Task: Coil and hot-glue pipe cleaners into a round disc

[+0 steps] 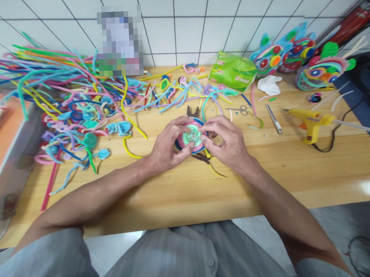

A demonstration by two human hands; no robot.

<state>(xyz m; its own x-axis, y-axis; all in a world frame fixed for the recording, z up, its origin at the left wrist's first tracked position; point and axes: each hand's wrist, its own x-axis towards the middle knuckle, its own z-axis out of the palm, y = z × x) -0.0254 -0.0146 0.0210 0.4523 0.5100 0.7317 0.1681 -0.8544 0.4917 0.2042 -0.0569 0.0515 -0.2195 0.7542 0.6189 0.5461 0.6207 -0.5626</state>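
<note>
A round coiled pipe-cleaner disc [191, 136], with green centre, pink ring and blue outer ring, is held just above the wooden table [187, 187]. My left hand [167, 147] grips its left side with curled fingers. My right hand [226, 140] pinches its right edge, fingers pressed together. Pliers [193, 112] lie partly hidden under and behind the disc, and a yellow pipe cleaner [215, 170] pokes out below my right hand.
A big heap of loose coloured pipe cleaners [73, 102] covers the table's left. Scissors [240, 110], a craft knife [273, 119] and a yellow glue gun [310, 123] lie to the right. Finished colourful pipe-cleaner pieces [291, 54] and a green bag [232, 71] stand at the back.
</note>
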